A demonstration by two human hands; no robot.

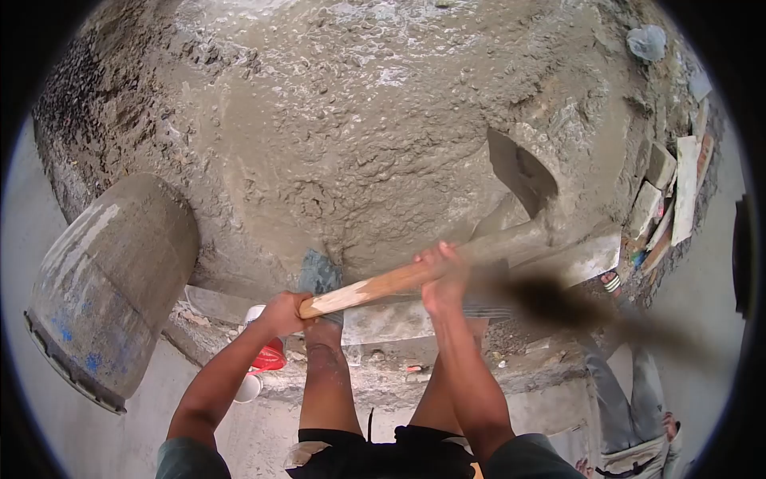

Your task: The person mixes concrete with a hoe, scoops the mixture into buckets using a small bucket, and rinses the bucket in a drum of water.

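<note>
At the centre of the frame, the left hand (283, 312) is closed around the pale end of the wooden handle (367, 290), and the right hand (443, 275), its fingers blurred, is curled round it farther up to the right. The handle smears toward a grey metal blade (523, 172) at right of centre, seemingly part of the same tool, its lower part hard to make out beside the wet cement (359, 152). A dark blur (558, 299) hides what lies right of the right hand, and the other person (630, 399) at lower right is cut off.
</note>
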